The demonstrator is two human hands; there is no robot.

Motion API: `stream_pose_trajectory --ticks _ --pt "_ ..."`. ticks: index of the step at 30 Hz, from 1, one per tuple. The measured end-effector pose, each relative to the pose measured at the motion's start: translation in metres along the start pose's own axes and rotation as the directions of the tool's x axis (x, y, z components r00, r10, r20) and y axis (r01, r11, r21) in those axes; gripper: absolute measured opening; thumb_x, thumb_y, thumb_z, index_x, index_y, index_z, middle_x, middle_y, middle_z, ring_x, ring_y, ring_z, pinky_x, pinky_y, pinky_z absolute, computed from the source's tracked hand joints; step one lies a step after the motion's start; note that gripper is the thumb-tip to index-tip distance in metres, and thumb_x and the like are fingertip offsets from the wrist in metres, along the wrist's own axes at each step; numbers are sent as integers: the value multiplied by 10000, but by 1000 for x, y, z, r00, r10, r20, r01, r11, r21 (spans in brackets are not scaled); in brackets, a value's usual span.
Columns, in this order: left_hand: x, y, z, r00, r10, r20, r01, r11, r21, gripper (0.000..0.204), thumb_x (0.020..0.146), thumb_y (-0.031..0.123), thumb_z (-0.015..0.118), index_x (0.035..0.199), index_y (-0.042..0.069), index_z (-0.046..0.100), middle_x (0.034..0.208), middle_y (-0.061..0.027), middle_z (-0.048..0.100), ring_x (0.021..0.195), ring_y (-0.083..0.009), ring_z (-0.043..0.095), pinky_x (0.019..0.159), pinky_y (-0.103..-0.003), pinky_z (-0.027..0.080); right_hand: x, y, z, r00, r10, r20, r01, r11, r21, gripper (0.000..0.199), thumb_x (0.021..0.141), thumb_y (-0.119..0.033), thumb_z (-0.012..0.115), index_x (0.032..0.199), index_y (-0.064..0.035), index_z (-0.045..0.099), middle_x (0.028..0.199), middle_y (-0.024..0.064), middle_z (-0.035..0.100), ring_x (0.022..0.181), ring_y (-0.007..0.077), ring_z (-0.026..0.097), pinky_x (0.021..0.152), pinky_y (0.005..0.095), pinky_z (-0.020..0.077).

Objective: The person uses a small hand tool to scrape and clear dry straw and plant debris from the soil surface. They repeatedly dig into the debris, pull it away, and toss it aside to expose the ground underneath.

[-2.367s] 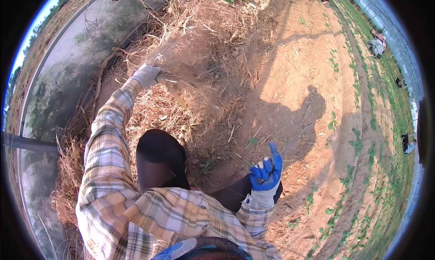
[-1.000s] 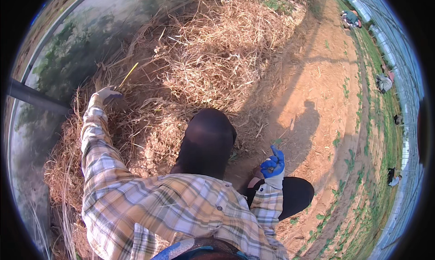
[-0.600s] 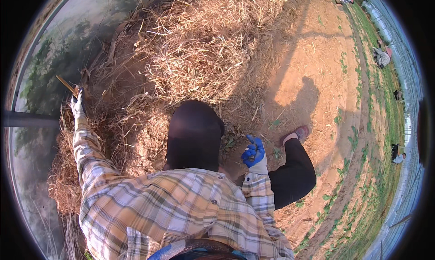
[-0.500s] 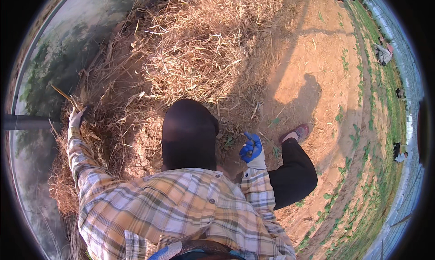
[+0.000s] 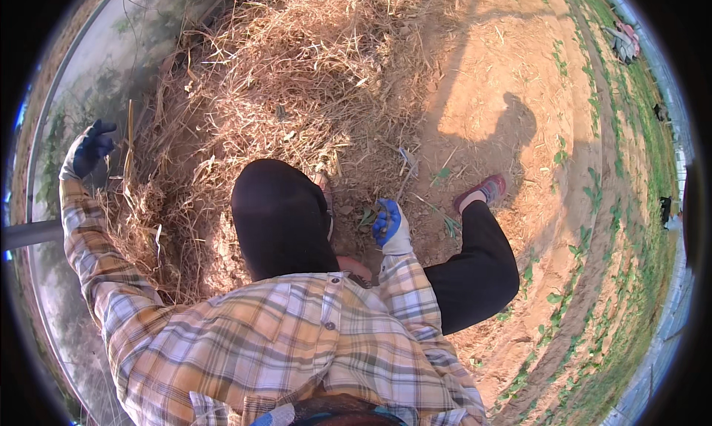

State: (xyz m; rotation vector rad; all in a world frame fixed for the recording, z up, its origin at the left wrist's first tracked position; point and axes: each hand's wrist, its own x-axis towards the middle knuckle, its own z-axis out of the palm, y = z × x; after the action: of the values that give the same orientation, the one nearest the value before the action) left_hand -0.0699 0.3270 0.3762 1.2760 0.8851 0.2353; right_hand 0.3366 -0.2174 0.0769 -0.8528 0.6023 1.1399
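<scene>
The left hand (image 5: 90,148), gloved, is flung out wide with fingers spread, holding nothing; the big heap of dry straw (image 5: 297,77) lies just right of it, still piled and tangled. The right hand (image 5: 387,222) hangs low with fingers curled above small green weeds (image 5: 368,218); whether it grips anything, I cannot tell. Most clearing looks undone.

Counted two gloved hands, left (image 5: 90,148) and right (image 5: 387,222), one straw heap (image 5: 297,77), one red shoe (image 5: 482,191), one grey pole (image 5: 30,234).
</scene>
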Motion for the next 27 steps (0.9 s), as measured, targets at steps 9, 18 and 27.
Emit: stream_pose_trajectory --ticks 9,18,27 --pt "182 12 285 861 -96 499 -362 573 735 580 882 346 572 1340 43 387 1119 -78 584 986 -149 557 854 -288 451 -12 -7 6 981 -186 -58 182 981 -74 127 843 -213 586 920 -119 551 552 -17 405 387 97 371 356 250 315" --pt "282 -114 511 698 -382 606 -674 -65 736 736 824 609 459 1324 71 402 1197 -174 536 1095 -336 510 941 -397 392 20 -19 1 941 -299 -156 246 924 -292 180 866 -238 570 948 -85 524 588 23 483 400 139 448 372 268 399" --pt "354 -222 581 589 -229 775 -796 -326 509 765 804 533 560 1412 166 273 1450 -201 227 1338 -365 219 1083 -439 206 90 -63 17 897 -387 -214 296 885 -358 161 900 -195 525 1009 -76 526 595 18 490 420 116 457 369 255 394"
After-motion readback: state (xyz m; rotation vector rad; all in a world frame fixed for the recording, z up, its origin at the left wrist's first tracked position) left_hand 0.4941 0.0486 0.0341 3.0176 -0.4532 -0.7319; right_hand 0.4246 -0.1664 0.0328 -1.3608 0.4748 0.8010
